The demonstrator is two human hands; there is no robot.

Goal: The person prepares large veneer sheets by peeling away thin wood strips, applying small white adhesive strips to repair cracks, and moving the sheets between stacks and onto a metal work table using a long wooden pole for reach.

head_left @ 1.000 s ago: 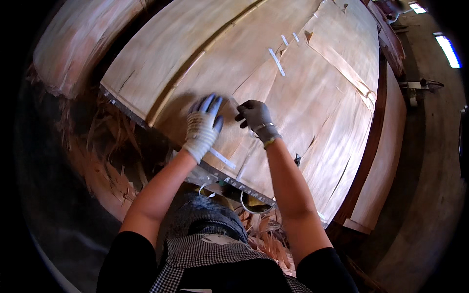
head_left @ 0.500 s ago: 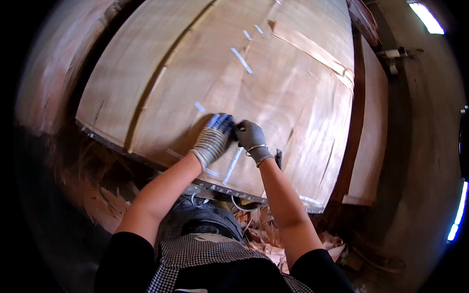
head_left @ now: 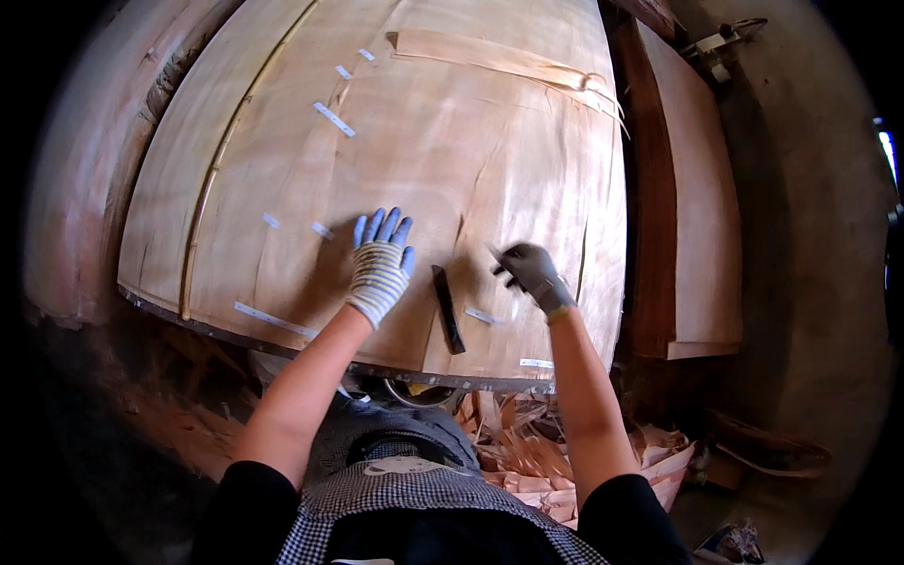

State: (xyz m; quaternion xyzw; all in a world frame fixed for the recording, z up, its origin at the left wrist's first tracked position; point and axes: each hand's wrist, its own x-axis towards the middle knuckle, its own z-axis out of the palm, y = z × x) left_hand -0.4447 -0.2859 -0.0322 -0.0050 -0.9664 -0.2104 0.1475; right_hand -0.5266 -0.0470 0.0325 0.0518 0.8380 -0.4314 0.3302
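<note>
A large pale wood veneer sheet [head_left: 471, 141] covers the work table. My left hand [head_left: 379, 268], in a striped glove with blue fingertips, lies flat on it with fingers spread. My right hand [head_left: 532, 271], in a dark glove, hovers over the sheet's near right part, fingers pinched on what looks like a thin pale strip of tape [head_left: 511, 309] that curls down to the sheet. Between the hands a narrow dark tool [head_left: 448, 311] lies on the veneer. Short white tape pieces [head_left: 334, 119] sit along the seams and a longer one [head_left: 273, 320] near the front edge.
The table's dark front edge [head_left: 235, 331] runs just before my body. Another veneer stack [head_left: 697, 207] stands to the right behind a dark gap. Veneer scraps [head_left: 527, 452] pile up on the floor below my right arm. More veneer lies at the left [head_left: 85, 188].
My hands were close together on the sheet; now the right hand has moved off to the right. The dark tool now lies uncovered between them. The view has shifted.
</note>
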